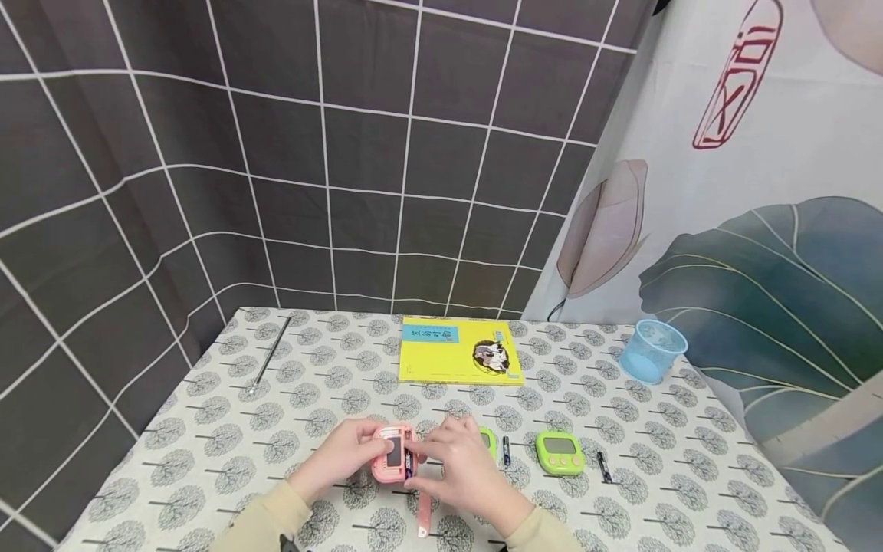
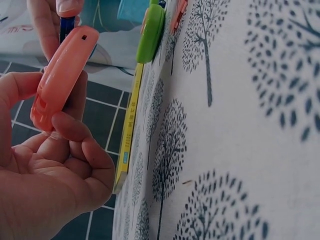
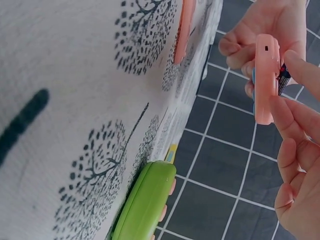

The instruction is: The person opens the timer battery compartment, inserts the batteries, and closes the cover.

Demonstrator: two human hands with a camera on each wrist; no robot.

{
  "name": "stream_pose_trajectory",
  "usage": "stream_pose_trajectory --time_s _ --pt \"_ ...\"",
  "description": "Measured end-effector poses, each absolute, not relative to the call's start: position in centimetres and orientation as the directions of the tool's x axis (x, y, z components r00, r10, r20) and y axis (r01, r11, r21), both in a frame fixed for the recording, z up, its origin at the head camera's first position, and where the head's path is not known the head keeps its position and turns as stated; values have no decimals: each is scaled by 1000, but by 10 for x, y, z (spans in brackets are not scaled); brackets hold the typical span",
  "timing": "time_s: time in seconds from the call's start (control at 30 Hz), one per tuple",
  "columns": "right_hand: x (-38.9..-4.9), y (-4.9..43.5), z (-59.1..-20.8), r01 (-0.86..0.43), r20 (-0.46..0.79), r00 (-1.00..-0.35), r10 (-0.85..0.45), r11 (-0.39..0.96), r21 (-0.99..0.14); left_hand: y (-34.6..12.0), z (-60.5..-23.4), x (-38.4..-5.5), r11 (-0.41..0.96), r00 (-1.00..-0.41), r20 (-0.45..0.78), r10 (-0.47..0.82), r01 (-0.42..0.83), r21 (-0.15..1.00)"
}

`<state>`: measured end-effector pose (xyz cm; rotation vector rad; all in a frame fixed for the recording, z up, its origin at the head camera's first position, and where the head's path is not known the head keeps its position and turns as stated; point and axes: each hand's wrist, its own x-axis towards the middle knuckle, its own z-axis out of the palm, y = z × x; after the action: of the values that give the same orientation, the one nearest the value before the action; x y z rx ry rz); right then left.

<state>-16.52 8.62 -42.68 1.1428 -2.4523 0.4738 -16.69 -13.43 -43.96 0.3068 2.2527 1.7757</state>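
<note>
My left hand (image 1: pixel 348 454) grips a pink electronic timer (image 1: pixel 395 454) above the table, its back with an open battery compartment facing up. The thumb lies on the back, and in the left wrist view the fingers (image 2: pixel 75 127) hold its lower edge. My right hand (image 1: pixel 458 464) is at the timer's right side, pinching a dark battery (image 3: pixel 283 78) that sticks out at a slant from the compartment. In the left wrist view this dark blue battery (image 2: pixel 66 29) shows under the right fingertips. Below the hands lies a pink battery cover (image 1: pixel 424 515).
A green timer (image 1: pixel 560 452) lies right of my right hand, which partly hides another green timer (image 1: pixel 488 440). Loose batteries (image 1: pixel 507 451) (image 1: pixel 604 466) lie nearby. Farther back are a yellow book (image 1: pixel 441 364), a blue cup (image 1: pixel 651 353) and a thin metal rod (image 1: pixel 272 351).
</note>
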Motion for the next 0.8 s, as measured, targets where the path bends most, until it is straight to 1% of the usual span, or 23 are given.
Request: stream_pose_trajectory --time_s 0.17,0.3,0.53,0.63,0.8 --pt "-165 86 -427 -789 511 -569 -644 602 -121 -134 -439 -165 274 -945 -69 320 22 962" --pt "-166 86 -428 -781 518 -580 -629 611 -133 -133 -438 -165 278 -941 -73 331 24 960" --pt "-166 86 -429 -737 477 -647 -594 647 -194 -133 -437 -167 250 -931 -76 356 17 968" --pt "-166 86 -429 -713 439 -682 -584 665 -223 -133 -436 -167 239 -927 -81 367 10 971" --pt "-167 87 -426 -686 357 -723 -591 673 -277 -133 -436 -166 272 -923 -76 376 31 962"
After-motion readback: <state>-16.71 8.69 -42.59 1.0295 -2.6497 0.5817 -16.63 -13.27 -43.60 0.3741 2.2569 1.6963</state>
